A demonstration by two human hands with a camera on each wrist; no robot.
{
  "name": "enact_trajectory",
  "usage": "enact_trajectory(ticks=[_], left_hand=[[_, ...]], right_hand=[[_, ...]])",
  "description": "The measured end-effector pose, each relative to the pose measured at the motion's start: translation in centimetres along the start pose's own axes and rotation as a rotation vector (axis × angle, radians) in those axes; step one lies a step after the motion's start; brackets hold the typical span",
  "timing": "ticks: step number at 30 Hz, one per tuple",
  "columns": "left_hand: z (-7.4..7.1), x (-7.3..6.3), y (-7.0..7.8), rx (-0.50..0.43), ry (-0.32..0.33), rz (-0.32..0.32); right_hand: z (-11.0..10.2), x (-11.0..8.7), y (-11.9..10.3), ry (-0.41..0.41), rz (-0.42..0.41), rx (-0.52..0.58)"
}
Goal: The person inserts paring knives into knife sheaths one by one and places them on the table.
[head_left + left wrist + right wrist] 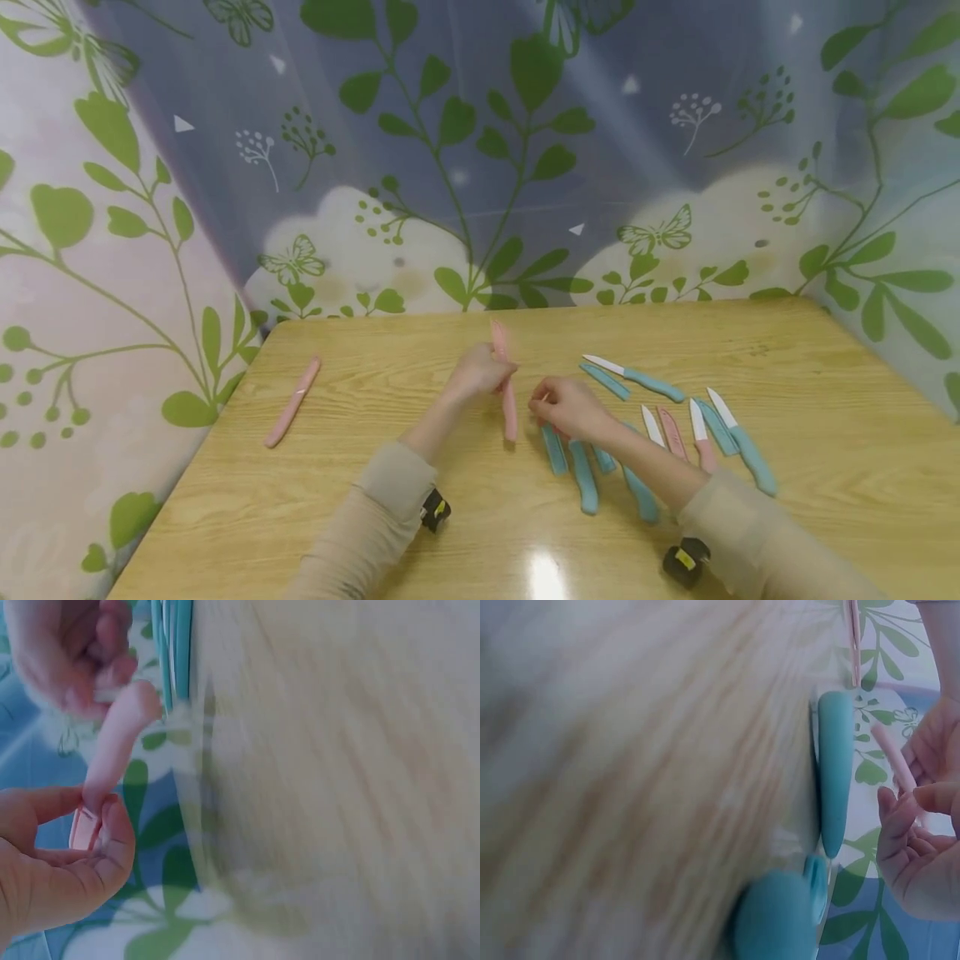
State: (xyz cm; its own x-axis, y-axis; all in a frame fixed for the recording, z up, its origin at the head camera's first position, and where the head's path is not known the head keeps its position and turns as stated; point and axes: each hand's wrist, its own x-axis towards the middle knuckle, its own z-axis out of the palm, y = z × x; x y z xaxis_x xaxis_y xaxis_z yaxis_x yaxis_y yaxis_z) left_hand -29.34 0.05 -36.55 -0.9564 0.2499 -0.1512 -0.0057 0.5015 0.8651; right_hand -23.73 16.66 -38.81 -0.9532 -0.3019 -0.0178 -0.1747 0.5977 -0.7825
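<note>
My left hand pinches a pink paring knife with its sheath on, held upright near the middle of the table. In the left wrist view, thumb and fingers grip the sheath just below the pink handle, which points toward the other hand. My right hand is close beside it, fingers loosely curled, with no knife in them; in the left wrist view its fingertips overlap the handle's end. Below the right hand lie a blue-handled knife and a blue sheath, partly hidden by hand and forearm.
A sheathed pink knife lies at the table's left. Toward the right are several knives with white blades, among them a blue-handled one and a pink-handled one, plus a pink sheath. Patterned curtain borders the wooden table.
</note>
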Motion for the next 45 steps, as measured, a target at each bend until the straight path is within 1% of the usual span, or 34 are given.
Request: enact_trajectory(ticks=[3,5,6,8,11,12,13,14,16,17,18,19,20,21,23,25,26,30,34,37,41,45], left_hand=[[-1.6,0.6,-0.6,0.132,0.044,-0.023],[-3.0,0.8,-1.2,0.245,0.071,-0.016],[-3.8,0.9,-1.5,0.304,0.073,-0.017],[-5.5,0.9,-2.3,0.383,0.096,-0.023],[-7.9,0.7,-4.0,0.463,0.137,-0.041],[-8.7,0.6,-4.6,0.478,0.147,-0.053],[-9.4,0.4,-5.2,0.461,0.165,-0.063],[-10.1,0.2,-5.7,0.418,0.168,-0.090],[-11.4,-0.2,-6.8,0.396,0.183,-0.124],[-12.0,-0.3,-7.2,0.373,0.182,-0.145],[-12.4,-0.5,-7.6,0.329,0.178,-0.171],[-12.7,-0.5,-7.9,0.322,0.186,-0.186],[-13.0,-0.5,-8.2,0.341,0.188,-0.203],[-13.3,-0.5,-8.6,0.403,0.189,-0.200],[-13.6,-0.5,-9.0,0.473,0.180,-0.198],[-13.9,-0.4,-9.5,0.581,0.179,-0.183],[-14.0,-0.4,-9.7,0.617,0.176,-0.179],[-14.6,-0.3,-10.3,0.714,0.182,-0.165],[-15.1,-0.3,-10.6,0.766,0.184,-0.181],[-15.3,-0.3,-10.8,0.780,0.183,-0.197],[-15.5,-0.2,-11.2,0.812,0.192,-0.203],[-15.7,-0.2,-11.5,0.798,0.194,-0.204]], right_hand=[[-0.3,-0.2,0.4,-0.005,0.007,0.009],[-0.7,-0.4,0.7,0.001,0.008,0.002],[-1.0,-0.5,0.9,0.002,0.011,0.000],[-1.5,-0.8,1.3,0.000,0.025,0.006],[-2.4,-1.1,1.8,-0.004,0.030,-0.020],[-2.7,-1.2,2.0,-0.001,0.033,-0.031],[-2.9,-1.3,2.1,0.005,0.035,-0.045],[-3.2,-1.4,2.3,0.011,0.028,-0.059],[-3.7,-1.4,2.5,0.028,0.016,-0.084],[-3.9,-1.4,2.6,0.042,0.015,-0.088],[-4.2,-1.4,2.7,0.056,0.017,-0.097],[-4.5,-1.5,2.8,0.065,0.017,-0.103],[-4.8,-1.5,2.9,0.073,0.021,-0.104],[-5.0,-1.6,3.0,0.079,0.033,-0.107],[-5.5,-1.8,3.1,0.089,0.053,-0.111],[-6.0,-1.9,3.3,0.099,0.064,-0.132],[-6.3,-1.9,3.5,0.108,0.070,-0.148],[-7.5,-1.8,4.4,0.149,0.059,-0.237],[-8.8,-1.7,5.2,0.142,0.081,-0.325],[-9.7,-1.7,5.9,0.127,0.090,-0.402],[-10.2,-1.6,6.9,0.127,0.071,-0.481],[-10.3,-1.7,8.0,0.139,0.051,-0.538]])
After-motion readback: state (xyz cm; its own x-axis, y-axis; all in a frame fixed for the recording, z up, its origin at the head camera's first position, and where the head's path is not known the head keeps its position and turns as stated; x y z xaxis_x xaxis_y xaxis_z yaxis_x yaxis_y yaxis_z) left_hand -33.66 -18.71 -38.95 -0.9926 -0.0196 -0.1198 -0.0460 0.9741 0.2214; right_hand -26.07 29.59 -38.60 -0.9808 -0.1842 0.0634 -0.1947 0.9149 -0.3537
